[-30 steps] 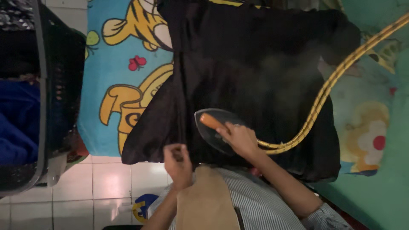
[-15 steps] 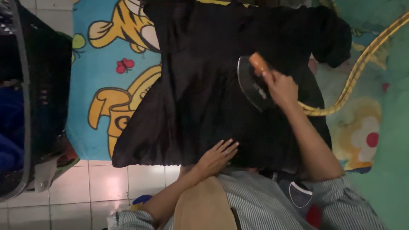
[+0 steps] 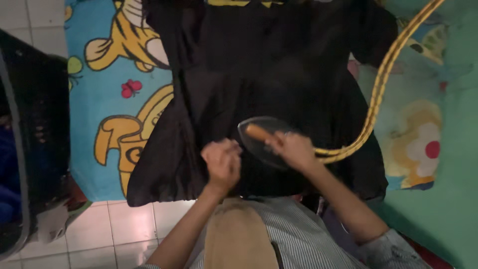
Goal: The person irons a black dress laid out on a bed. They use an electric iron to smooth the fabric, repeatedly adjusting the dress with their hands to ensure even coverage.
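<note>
A black garment point(image 3: 269, 74) lies spread flat on a blue cartoon-print blanket point(image 3: 114, 89). My right hand point(image 3: 291, 149) grips the orange handle of a dark clothes iron point(image 3: 261, 137), which rests on the garment's lower middle. A yellow braided cord point(image 3: 381, 84) runs from the iron up to the top right. My left hand point(image 3: 221, 162) sits just left of the iron with its fingers curled, pinching the black fabric near the hem.
A dark plastic laundry basket point(image 3: 30, 134) with blue cloth inside stands at the left on white floor tiles point(image 3: 124, 229). A green sheet with a flower print point(image 3: 438, 149) covers the right side. My striped shirt fills the bottom middle.
The iron and my right hand came back down from the garment's right middle to its lower middle. My left hand went from lying flat on the hem to curled on the fabric.
</note>
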